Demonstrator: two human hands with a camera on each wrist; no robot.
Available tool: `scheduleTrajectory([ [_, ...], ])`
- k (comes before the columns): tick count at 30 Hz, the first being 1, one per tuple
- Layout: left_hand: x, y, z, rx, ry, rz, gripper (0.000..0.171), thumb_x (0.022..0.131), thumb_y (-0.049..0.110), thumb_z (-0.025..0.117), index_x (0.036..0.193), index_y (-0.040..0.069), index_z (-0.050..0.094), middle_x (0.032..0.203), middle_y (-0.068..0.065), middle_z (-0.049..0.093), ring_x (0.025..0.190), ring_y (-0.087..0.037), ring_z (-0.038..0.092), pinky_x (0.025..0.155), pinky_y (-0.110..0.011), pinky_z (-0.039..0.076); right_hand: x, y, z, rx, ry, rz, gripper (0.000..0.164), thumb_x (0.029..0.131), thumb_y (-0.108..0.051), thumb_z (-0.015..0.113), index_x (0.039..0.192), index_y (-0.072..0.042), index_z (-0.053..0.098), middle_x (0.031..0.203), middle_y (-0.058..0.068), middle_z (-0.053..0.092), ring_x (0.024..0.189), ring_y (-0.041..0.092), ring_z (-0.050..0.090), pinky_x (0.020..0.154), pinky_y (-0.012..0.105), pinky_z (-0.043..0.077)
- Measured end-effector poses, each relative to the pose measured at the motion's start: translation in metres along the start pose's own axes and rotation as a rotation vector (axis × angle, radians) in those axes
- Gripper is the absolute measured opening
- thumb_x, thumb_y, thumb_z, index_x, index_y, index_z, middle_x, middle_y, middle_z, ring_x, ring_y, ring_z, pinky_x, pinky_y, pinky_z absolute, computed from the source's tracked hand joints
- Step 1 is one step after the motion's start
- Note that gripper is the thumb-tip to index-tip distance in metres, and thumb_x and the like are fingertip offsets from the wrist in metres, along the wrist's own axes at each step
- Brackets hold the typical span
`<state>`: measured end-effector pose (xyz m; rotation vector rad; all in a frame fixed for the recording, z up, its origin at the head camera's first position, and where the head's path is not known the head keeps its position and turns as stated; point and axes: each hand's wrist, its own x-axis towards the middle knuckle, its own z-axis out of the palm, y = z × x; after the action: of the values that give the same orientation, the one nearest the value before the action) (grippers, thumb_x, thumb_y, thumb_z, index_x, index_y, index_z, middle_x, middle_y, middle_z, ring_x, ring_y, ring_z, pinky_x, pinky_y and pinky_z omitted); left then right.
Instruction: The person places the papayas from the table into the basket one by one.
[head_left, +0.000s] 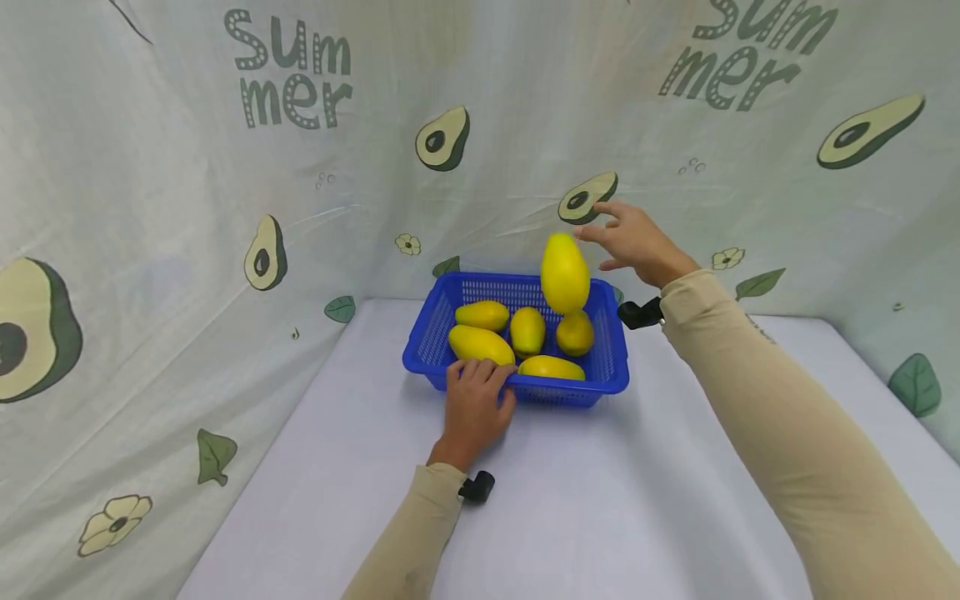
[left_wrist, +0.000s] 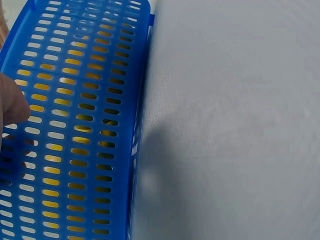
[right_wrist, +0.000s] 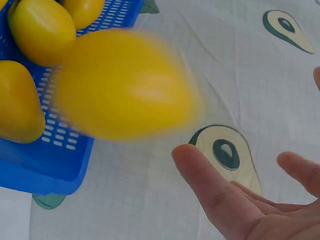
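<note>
A blue plastic basket with slotted walls holds several yellow mangoes. My left hand grips its near rim, fingers over the edge and the thumb outside; in the left wrist view only a bit of that hand shows against the slotted wall. One yellow mango is in the air above the basket's right back part, blurred in the right wrist view. Beside it, my right hand is raised with fingers spread, apart from the fruit and holding nothing.
The basket stands on a white-covered table, near its back edge. Behind and to the sides hangs a pale cloth printed with avocados, leaves and lettering. Black wrist cameras sit on both wrists.
</note>
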<state>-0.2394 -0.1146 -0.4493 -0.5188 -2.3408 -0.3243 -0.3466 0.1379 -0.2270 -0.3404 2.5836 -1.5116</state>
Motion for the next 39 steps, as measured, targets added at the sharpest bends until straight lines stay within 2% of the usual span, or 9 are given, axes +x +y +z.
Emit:
scheduleTrajectory([
  [2,0.000,0.000,0.001,-0.004,0.004,0.002,0.025,0.090,0.023,0.066,0.114,0.019,0.073,0.095,0.001,0.062,0.092,-0.021,0.052,0.098,-0.045,0.033,-0.001,0.003,0.000,0.006,0.010,0.007,0.080,0.100,-0.040,0.059,0.161,-0.012,0.016,0.160,0.022,0.024,0.141,0.040,0.036,0.102,0.052,0.045],
  [7,0.001,0.000,0.002,0.013,0.009,0.010,0.024,0.090,0.024,0.065,0.113,0.020,0.072,0.095,0.002,0.061,0.092,-0.020,0.052,0.096,-0.045,0.033,-0.002,0.011,-0.001,0.014,0.028,-0.029,0.068,0.102,-0.041,0.055,0.154,-0.005,0.031,0.152,0.019,0.042,0.134,0.036,0.046,0.101,0.049,0.047],
  [13,0.003,-0.002,0.002,0.032,0.029,0.016,0.025,0.088,0.024,0.067,0.113,0.021,0.071,0.095,0.002,0.062,0.094,-0.020,0.053,0.096,-0.046,0.034,0.000,0.019,0.002,0.007,-0.015,-0.069,0.057,0.102,-0.040,0.055,0.145,-0.004,0.046,0.144,0.016,0.051,0.121,0.032,0.057,0.096,0.045,0.051],
  [17,0.004,-0.002,0.002,0.028,0.029,0.022,0.026,0.088,0.024,0.067,0.113,0.020,0.072,0.096,0.002,0.063,0.096,-0.021,0.054,0.096,-0.047,0.034,0.001,0.024,0.007,0.003,-0.046,-0.056,0.051,0.104,-0.036,0.053,0.144,-0.005,0.048,0.141,0.016,0.053,0.119,0.031,0.059,0.095,0.045,0.052],
  [24,0.002,-0.003,0.002,0.025,0.027,0.020,0.026,0.087,0.024,0.069,0.112,0.020,0.072,0.096,0.001,0.063,0.095,-0.021,0.055,0.096,-0.048,0.035,0.003,0.029,0.013,0.008,-0.068,-0.058,0.048,0.104,-0.031,0.054,0.143,-0.003,0.048,0.138,0.018,0.054,0.123,0.038,0.056,0.096,0.048,0.051],
  [34,0.001,-0.001,0.002,0.030,0.034,0.021,0.025,0.086,0.023,0.069,0.111,0.020,0.072,0.095,0.001,0.063,0.094,-0.022,0.055,0.095,-0.048,0.035,-0.011,0.042,-0.001,-0.014,-0.056,-0.075,0.047,0.105,-0.033,0.052,0.141,-0.003,0.049,0.133,0.018,0.056,0.120,0.037,0.058,0.094,0.045,0.052],
  [39,0.001,0.001,0.001,0.033,0.024,0.018,0.025,0.088,0.024,0.067,0.112,0.020,0.072,0.097,0.001,0.064,0.095,-0.022,0.055,0.096,-0.047,0.035,-0.024,0.057,-0.009,-0.043,-0.032,-0.068,0.048,0.105,-0.035,0.050,0.141,-0.003,0.050,0.132,0.020,0.058,0.118,0.037,0.060,0.093,0.044,0.053],
])
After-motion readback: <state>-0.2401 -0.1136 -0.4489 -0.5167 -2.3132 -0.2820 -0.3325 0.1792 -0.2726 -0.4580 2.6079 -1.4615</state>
